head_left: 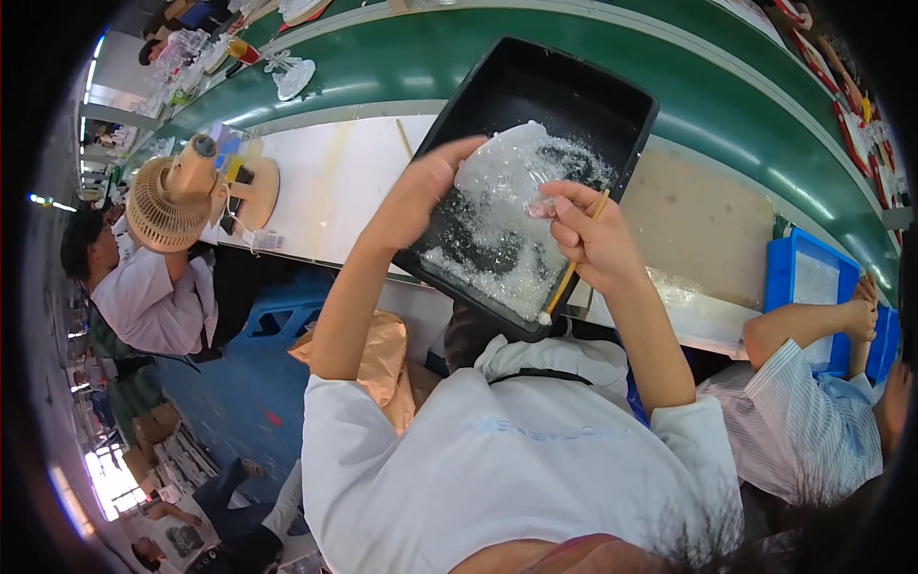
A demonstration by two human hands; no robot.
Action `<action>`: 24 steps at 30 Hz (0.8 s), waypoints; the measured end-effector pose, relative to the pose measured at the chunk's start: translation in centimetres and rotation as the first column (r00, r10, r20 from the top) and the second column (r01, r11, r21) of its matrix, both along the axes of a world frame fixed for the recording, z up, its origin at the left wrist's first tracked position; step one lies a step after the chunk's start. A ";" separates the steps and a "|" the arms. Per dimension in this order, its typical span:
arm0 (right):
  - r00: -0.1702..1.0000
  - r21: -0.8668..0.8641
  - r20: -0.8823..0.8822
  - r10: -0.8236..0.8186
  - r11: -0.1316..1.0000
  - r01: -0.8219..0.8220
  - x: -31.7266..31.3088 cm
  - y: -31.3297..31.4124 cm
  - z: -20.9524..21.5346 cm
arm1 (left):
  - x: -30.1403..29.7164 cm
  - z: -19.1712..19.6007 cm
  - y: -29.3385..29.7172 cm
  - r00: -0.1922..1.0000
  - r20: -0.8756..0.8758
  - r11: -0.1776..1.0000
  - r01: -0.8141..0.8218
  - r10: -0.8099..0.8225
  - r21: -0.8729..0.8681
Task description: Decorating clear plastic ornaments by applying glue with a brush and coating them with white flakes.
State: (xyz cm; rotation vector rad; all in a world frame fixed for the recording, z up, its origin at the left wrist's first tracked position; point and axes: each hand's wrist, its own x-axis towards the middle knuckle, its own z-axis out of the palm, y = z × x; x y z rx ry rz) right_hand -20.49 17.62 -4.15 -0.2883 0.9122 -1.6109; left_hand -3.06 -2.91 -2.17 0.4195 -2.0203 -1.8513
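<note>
A black rectangular tray (550, 81) lies tilted at the bench's front edge, holding a spread of tiny clear beads (497, 253). My left hand (426, 187) holds a clear plastic bag of beads (507, 172) over the tray. My right hand (583, 230) pinches the bag's other side and also grips a thin wooden stick (574, 263) that points down toward the tray's near rim.
A green conveyor belt (402, 62) curves behind the white bench (325, 182). A tan desk fan (177, 196) stands at the left. Blue bins (813, 277) sit at the right, where a person in a striped shirt (813, 421) works. Another person (143, 297) sits at the left.
</note>
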 end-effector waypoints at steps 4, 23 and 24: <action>0.985 -0.045 -0.168 0.042 0.998 -0.050 0.2 -0.6 0.5 | 0.1 0.2 -0.9 0.993 0.098 0.992 0.073 -0.062 -0.106; 0.830 -0.017 -0.557 0.028 0.999 -0.045 1.9 -1.4 2.5 | -1.1 1.3 -1.1 0.902 -0.376 0.974 -0.226 0.213 0.009; 0.815 -0.033 -0.580 0.023 0.998 -0.051 1.7 -1.5 2.4 | -1.0 1.2 -1.3 0.908 -0.378 0.980 -0.199 0.179 -0.014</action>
